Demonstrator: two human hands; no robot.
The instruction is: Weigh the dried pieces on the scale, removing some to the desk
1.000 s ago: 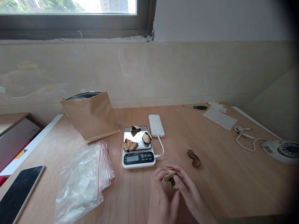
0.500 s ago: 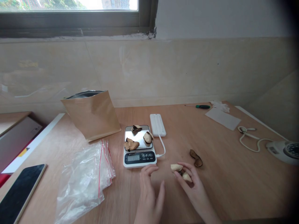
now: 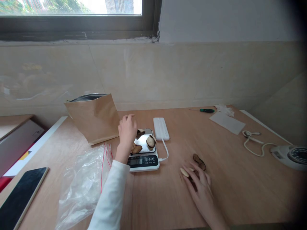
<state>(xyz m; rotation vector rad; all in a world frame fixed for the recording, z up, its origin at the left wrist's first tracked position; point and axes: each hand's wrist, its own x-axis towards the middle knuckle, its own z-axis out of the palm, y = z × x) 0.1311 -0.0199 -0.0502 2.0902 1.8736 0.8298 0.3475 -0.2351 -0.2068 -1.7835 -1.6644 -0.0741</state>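
Kitchen scale [image 3: 143, 161] with dried mushroom slices [image 3: 150, 141] on steel plate, under left hand [image 3: 127, 129], grip narrow and bunched, any held piece hidden; right hand [image 3: 198, 187] low on wooden surface [image 3: 240, 191], grip wide, pale slice [image 3: 184, 172] at fingertips, just beside darker slice [image 3: 199, 162].

Daylight enters through a dark-framed window [image 3: 72, 27] set in a white upper wall [image 3: 227, 22] above a beige lower wall [image 3: 168, 73].
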